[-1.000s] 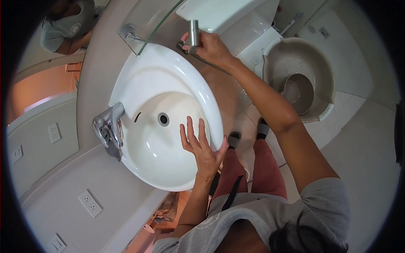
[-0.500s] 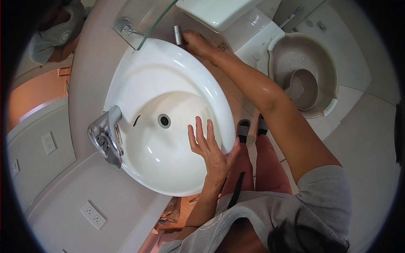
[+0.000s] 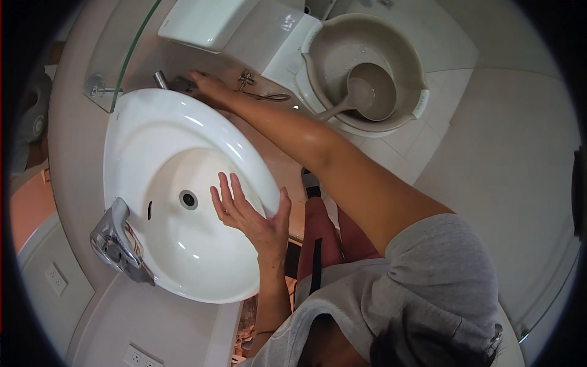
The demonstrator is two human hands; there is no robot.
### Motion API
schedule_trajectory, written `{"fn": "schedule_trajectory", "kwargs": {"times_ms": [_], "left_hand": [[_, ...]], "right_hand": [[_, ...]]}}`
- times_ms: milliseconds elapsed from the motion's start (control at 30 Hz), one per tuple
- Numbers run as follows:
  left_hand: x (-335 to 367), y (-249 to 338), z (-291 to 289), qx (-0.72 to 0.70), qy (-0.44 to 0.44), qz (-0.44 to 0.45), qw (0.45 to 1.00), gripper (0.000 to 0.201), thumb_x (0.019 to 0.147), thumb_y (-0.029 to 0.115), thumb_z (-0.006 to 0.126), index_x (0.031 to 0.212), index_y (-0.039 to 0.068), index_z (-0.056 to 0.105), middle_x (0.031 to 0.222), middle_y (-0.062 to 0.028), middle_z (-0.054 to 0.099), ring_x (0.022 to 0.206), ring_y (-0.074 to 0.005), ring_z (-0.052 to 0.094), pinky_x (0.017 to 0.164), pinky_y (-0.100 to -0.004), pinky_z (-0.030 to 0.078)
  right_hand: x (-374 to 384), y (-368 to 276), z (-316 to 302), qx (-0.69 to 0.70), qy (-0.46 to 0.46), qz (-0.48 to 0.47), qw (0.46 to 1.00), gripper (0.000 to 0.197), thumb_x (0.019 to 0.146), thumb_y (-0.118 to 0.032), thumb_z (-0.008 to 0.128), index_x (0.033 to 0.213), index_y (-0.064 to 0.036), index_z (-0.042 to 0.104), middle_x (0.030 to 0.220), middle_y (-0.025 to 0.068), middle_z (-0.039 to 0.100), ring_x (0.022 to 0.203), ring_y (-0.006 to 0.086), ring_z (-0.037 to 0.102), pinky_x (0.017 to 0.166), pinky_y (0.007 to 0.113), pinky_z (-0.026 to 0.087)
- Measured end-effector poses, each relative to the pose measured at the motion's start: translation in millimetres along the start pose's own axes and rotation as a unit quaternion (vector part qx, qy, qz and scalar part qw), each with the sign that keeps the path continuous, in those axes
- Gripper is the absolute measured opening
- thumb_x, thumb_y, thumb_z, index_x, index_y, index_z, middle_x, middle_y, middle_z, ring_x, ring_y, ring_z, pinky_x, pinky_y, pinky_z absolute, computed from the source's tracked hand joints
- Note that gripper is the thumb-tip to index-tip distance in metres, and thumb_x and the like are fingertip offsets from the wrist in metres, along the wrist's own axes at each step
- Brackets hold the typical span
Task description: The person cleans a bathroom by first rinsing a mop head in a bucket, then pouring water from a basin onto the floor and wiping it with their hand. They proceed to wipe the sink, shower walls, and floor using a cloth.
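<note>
My left hand point(image 3: 255, 221) hovers palm down over the right side of the white washbasin point(image 3: 205, 278), its fingers spread and holding nothing. My right arm stretches across to the far side of the basin. There my right hand point(image 3: 213, 90) is beside a silver, cylinder-headed sprayer point(image 3: 161, 80) and a dark fitting point(image 3: 184, 85) near the wall. Its fingers look extended and apart, with the sprayer head beyond their tips. Whether a fingertip touches the fitting is hard to see. A chrome faucet point(image 3: 116, 241) stands at the basin's left edge.
Behind the basin are a white toilet tank point(image 3: 205, 24), a small metal valve point(image 3: 246, 79) and a dark hose point(image 3: 272, 96). A large grey-brown tub point(image 3: 419, 73) holds a dipper point(image 3: 374, 92) at the upper right. A glass shelf point(image 3: 116, 52) juts out at the upper left.
The view has shifted right. My right hand has drawn back from the sprayer head it was gripping, and its fingers have loosened. My left hand stays spread over the basin. The dipper's handle now shows.
</note>
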State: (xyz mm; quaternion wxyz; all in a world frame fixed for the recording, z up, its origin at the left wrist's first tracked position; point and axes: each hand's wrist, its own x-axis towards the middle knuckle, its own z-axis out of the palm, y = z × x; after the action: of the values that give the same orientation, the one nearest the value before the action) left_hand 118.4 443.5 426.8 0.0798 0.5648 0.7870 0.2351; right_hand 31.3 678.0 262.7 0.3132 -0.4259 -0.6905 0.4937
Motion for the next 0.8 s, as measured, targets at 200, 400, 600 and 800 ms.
{"fn": "schedule_trajectory", "kwargs": {"times_ms": [200, 400, 600, 800], "left_hand": [[-5, -10, -4, 0.016, 0.013, 0.027, 0.999, 0.077, 0.068, 0.015, 0.072, 0.133, 0.000, 0.034, 0.137, -0.0168, 0.035, 0.128, -0.0384, 0.025, 0.105, -0.0493, 0.019], [-1, -1, -3, -0.002, 0.010, 0.079, 0.997, 0.072, 0.071, 0.017, 0.070, 0.131, 0.000, 0.036, 0.135, -0.0171, 0.037, 0.127, -0.0389, 0.026, 0.105, -0.0489, 0.020], [-2, 9, -3, 0.077, 0.023, 0.142, 0.987, 0.065, 0.075, 0.016, 0.066, 0.131, 0.001, 0.038, 0.135, -0.0184, 0.037, 0.127, -0.0408, 0.026, 0.104, -0.0507, 0.020], [10, 89, 24, 0.060, 0.033, 0.230, 0.971, 0.057, 0.078, 0.013, 0.062, 0.130, 0.004, 0.041, 0.136, -0.0181, 0.035, 0.129, -0.0411, 0.022, 0.104, -0.0524, 0.020]], "right_hand": [[-162, 32, -120, -0.087, 0.325, -0.017, 0.942, 0.049, 0.070, -0.017, 0.072, 0.114, -0.0090, 0.052, 0.115, 0.0152, 0.053, 0.106, 0.0310, 0.049, 0.091, 0.044, 0.036], [-267, 103, -216, -0.452, -0.013, 0.227, 0.862, 0.057, 0.071, -0.009, 0.064, 0.125, -0.0104, 0.043, 0.114, 0.0170, 0.054, 0.110, 0.0314, 0.051, 0.095, 0.053, 0.030], [-293, 122, -260, -0.448, -0.003, 0.099, 0.889, 0.026, 0.072, -0.002, 0.050, 0.098, -0.0039, 0.049, 0.095, 0.0126, 0.061, 0.083, 0.0309, 0.061, 0.079, 0.044, 0.042], [-347, 83, -324, -0.378, 0.053, 0.112, 0.918, 0.028, 0.068, 0.000, 0.051, 0.095, -0.0069, 0.052, 0.085, 0.0120, 0.061, 0.076, 0.0320, 0.059, 0.066, 0.044, 0.044]]}}
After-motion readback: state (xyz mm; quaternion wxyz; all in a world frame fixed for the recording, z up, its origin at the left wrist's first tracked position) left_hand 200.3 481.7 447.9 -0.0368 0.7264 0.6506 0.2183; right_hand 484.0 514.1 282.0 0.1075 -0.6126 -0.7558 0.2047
